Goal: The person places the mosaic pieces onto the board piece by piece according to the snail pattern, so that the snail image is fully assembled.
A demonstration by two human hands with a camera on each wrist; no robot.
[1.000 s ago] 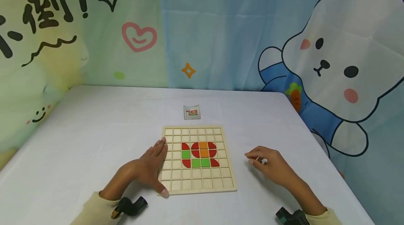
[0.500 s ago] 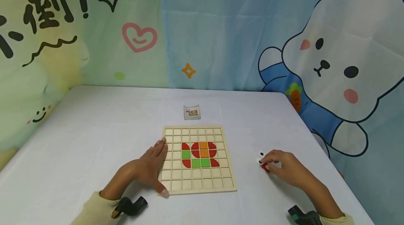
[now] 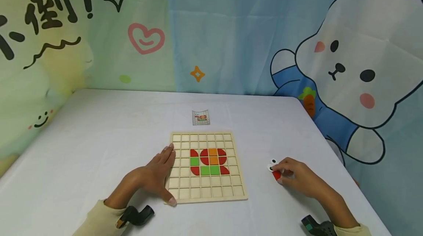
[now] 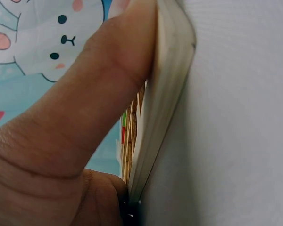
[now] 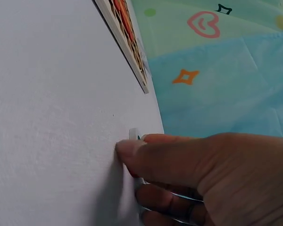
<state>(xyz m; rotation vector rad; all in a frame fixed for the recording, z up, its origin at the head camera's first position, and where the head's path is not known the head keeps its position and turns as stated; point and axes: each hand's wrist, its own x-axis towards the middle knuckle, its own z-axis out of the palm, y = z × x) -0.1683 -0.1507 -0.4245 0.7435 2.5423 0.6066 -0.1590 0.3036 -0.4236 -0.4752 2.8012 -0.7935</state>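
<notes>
care with the pinch matters most here: the right hand [image 3: 297, 179], at the lower right of the head view, has its fingers curled round a small red piece with white googly eyes [image 3: 274, 168] on the white table [image 3: 99, 144], well apart from the square wooden grid board [image 3: 208, 186] at the lower centre. judged from this, a good lift takes the piece by its edges, keeps the eyes facing up and carries it level to a free cell beside the red, orange and green tiles [image 3: 209, 161], dropping it straight down. the left hand [image 3: 155, 179] lies flat with straight fingers along the board's left edge, thumb at the near corner; firm pressure there should stop the board sliding. a small printed pattern card [image 3: 201, 117] lies beyond the board, toward the upper centre of the table. the piece's shape is hard to make out: fingers hide most of it, and the right wrist view shows only a pale sliver and a hint of red under them. the left wrist view is filled by a thumb [image 4: 85, 117] against the board's edge, so its other fingers go unseen there.
</notes>
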